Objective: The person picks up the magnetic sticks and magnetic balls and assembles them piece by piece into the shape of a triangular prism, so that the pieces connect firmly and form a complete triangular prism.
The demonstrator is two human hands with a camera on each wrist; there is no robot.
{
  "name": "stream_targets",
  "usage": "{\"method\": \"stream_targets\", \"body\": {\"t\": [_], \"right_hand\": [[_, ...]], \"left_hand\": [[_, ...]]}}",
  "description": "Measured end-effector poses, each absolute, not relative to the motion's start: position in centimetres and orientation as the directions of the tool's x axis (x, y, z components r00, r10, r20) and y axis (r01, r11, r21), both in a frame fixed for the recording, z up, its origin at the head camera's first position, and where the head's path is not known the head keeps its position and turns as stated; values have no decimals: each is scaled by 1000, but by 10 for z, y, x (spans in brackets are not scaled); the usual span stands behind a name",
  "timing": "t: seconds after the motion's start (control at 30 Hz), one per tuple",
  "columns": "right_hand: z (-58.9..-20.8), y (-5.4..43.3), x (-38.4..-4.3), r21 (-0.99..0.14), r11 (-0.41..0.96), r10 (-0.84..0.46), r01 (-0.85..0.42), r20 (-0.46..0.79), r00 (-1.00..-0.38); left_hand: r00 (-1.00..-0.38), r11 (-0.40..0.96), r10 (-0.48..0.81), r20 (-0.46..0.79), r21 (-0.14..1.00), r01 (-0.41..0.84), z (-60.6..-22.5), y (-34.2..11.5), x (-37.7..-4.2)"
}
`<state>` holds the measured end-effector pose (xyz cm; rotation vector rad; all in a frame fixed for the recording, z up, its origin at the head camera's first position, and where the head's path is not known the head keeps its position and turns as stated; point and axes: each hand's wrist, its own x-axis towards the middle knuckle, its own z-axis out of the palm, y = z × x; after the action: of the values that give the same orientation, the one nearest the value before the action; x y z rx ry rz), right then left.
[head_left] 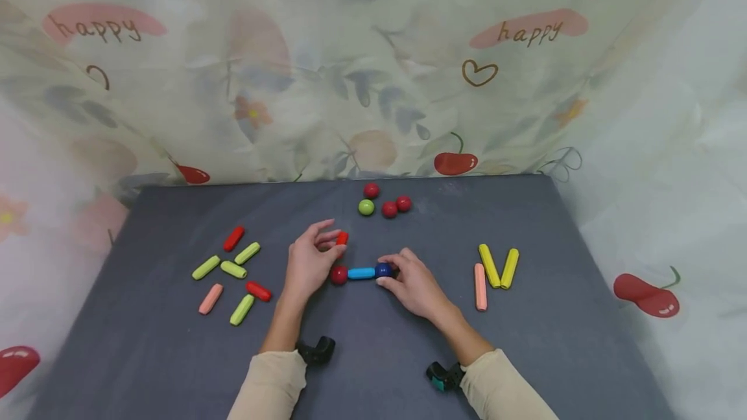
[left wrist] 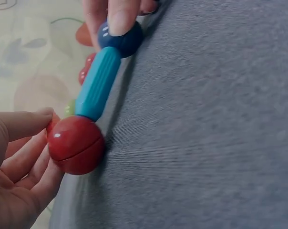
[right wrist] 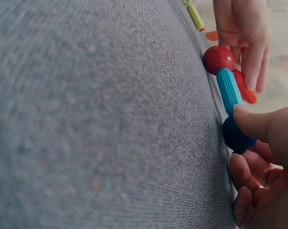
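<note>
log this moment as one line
left hand: holds red stick; right hand: pinches dark blue ball; light blue stick: between it and red ball

Pale printed fabric (head_left: 327, 115) is hanging behind the far edge of a table (head_left: 373, 355) and is flanking it left and right. Dark grey woven cloth (left wrist: 206, 119) is covering the tabletop. Red cherries (head_left: 455, 163), grey-blue leaves (head_left: 403, 109) and orange flowers (head_left: 253, 111) are patterning the fabric. Soft light is falling evenly, the right side looking whiter.

Backdrop cloth (head_left: 344, 37): "happy" on left pink patch (head_left: 105, 21), "happy" on right pink patch (head_left: 528, 28).
</note>
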<state>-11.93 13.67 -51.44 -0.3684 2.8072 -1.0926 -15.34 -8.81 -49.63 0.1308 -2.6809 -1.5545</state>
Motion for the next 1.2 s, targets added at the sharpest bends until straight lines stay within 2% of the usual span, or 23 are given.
{"method": "stream_targets", "body": {"t": [0.37, 0.6, 0.7, 0.83, 0.97, 1.2], "right_hand": [[-514, 134, -119, -670, 720, -263, -178, -26, -965], [-505, 137, -126, -629, 753, -302, -194, -69, -951], [-493, 141, -142, -622, 752, -344, -217, -90, -935], [-479, 136, -180, -625, 715, -409, -314, -10, -913], [-478, 125, -215, -558, 722, -472, -408, 33, -881], [-484, 108, -230, -436, 754, -534, -491, 28, -845]], "left_hand": [[-994, 504, -32, -100, 858, -103, -505, -88, -134], [-993, 588, -6, -118, 803, -99, -504, -95, -110], [-992, 592, -23, -128, 798, -116, -503, -93, -109], [-982, 610, -67, -176, 772, -180, -498, -91, -113], [-973, 614, -99, -208, 757, -224, -496, -87, -114], [-972, 600, -122, -198, 766, -232, -499, -85, -110]]}}
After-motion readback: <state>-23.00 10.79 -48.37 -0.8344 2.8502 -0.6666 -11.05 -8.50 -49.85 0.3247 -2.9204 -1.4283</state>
